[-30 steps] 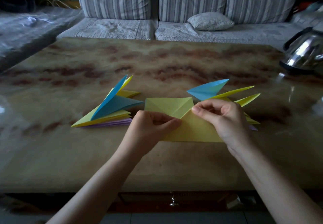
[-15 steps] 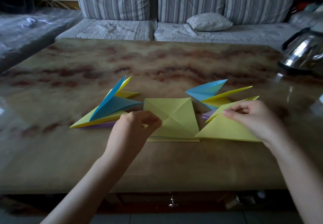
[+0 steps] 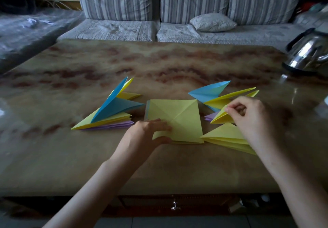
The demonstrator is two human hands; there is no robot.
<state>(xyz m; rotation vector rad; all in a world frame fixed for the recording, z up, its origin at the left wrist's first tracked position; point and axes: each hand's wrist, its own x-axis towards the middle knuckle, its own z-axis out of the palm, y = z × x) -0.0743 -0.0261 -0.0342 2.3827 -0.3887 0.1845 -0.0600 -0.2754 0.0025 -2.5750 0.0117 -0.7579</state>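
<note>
One piece down: the folded yellow triangle (image 3: 225, 135), carried off the stack of creased squares (image 3: 186, 141) half a second ago, now lies on the table (image 3: 159, 64) just right of that stack. The right hand (image 3: 248, 119) has released it and moved to the pile of finished folds (image 3: 213, 94) beyond, where its curled fingers appear to pinch a small yellow fold (image 3: 221, 117). The left hand (image 3: 150, 130) pinches the top sheet (image 3: 174, 110) at its near-left corner, lifting it, likely the next square to fold.
</note>
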